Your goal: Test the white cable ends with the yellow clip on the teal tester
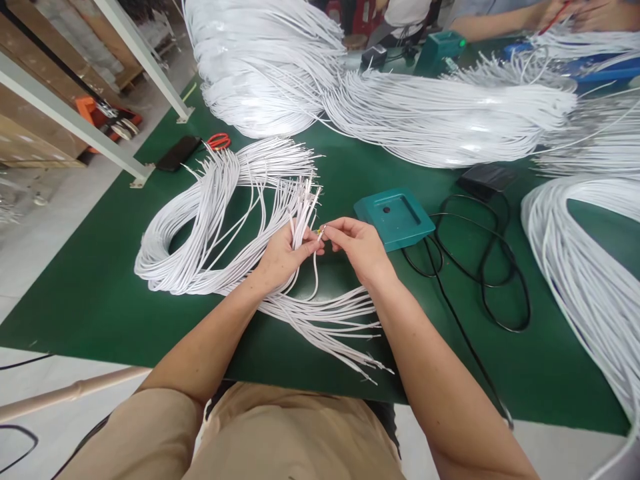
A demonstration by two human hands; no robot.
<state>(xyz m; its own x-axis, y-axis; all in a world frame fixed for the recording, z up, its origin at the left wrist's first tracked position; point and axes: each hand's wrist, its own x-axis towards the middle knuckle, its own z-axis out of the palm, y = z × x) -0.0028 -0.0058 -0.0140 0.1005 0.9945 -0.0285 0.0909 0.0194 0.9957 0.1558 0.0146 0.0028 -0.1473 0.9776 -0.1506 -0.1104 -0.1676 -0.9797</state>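
Wire tip [321,233] sits pinched between left grip [284,257] and right grip [357,247].

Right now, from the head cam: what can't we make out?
All in the head view:
1. Small piece on the wire tip, pinched by the right hand: too small to identify.
2. Left hand grip on the wire bundle: its fingers hide how many wires it holds.
3. Black cable: its end drops out of sight past the table edge.
4. Co-worker's arm: cut off by the top edge.
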